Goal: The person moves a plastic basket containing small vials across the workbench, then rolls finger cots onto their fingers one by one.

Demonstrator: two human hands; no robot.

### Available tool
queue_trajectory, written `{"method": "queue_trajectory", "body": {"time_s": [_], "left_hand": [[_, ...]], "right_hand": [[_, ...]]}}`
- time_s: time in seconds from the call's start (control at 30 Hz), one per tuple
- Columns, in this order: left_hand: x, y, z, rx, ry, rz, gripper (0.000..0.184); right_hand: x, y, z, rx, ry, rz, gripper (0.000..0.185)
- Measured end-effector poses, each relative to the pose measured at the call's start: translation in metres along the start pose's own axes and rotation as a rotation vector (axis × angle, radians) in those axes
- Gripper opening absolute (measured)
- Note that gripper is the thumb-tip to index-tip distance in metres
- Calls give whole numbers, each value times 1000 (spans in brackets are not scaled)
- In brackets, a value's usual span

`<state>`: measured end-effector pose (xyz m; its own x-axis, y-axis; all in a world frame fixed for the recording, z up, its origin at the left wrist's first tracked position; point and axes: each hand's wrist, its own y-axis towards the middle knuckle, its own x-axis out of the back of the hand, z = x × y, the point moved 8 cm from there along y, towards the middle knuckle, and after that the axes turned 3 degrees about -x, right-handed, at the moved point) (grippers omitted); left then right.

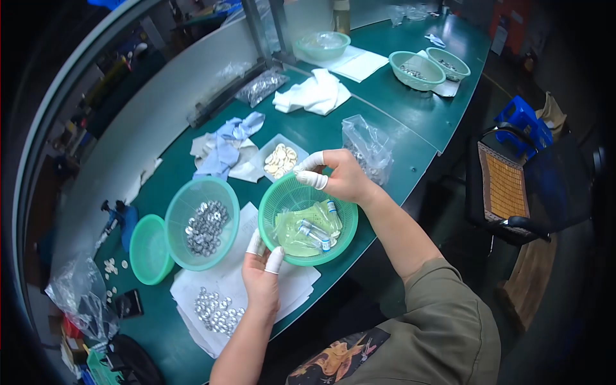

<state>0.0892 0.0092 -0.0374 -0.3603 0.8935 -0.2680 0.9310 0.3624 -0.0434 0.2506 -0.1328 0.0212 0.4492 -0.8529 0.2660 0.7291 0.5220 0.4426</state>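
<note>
left hand (262, 283) + right hand (348, 176) both pinching green basket (308, 260) rim | little tubes (312, 232) inside, near left fingertips | tbh just keep it level

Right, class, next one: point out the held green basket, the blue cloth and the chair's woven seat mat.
Held green basket (282, 196): head view, on its inner mesh wall.
Blue cloth (222, 154): head view, on its crumpled middle.
Woven seat mat (502, 183): head view, on its middle.

Tabletop (410, 115) brightly lit, dim beyond, fisheye bending, blackened corners
</note>
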Motion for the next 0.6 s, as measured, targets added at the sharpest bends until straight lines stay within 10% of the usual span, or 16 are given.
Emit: {"method": "queue_trajectory", "body": {"time_s": [0.27, 0.6], "left_hand": [[1, 3, 1, -52, 24, 29, 50], [15, 10, 12, -44, -152, 15, 36]], "right_hand": [[-1, 1, -17, -120, 98, -54, 24], [16, -61, 59, 332, -629, -491, 27]]}}
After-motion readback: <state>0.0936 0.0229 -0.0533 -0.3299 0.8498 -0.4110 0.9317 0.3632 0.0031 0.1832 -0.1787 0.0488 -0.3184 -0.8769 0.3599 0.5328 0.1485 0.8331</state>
